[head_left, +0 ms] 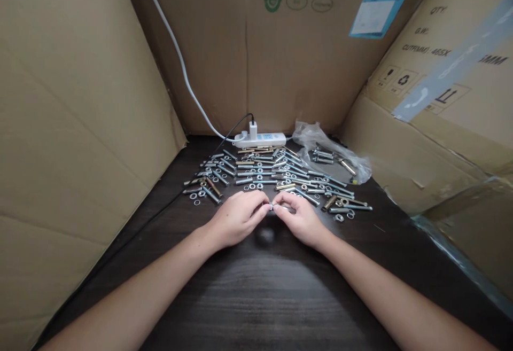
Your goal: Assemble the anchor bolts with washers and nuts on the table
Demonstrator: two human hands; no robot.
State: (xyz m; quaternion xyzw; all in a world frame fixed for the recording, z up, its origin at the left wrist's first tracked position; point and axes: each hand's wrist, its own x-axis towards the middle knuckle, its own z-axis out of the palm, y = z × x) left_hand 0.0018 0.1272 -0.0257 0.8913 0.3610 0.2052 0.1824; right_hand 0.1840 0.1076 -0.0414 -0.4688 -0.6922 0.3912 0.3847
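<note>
Smooth forearms [160, 281], metal [271, 207] in 2 hands [241, 216] [300, 218]

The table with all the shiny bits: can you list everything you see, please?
Table: one, dark brown, underneath
Bolts: too many to count, silver and gold, beyond the hands
Nuts and washers: many, mostly silver, among the bolts
Plastic bag: one, clear, back right
Power strip: one, white, back
Charger: one, white, on the strip
Cords: white and black, back and left
Cardboard: three sides, brown, left, back, right
Label: one, blue and white, back cardboard
Tape: one long strip, bluish, right cardboard
Small metal part: one, silvery, between the hands
Hands: left and right, bare, middle
Arms: two, bare, front
</note>
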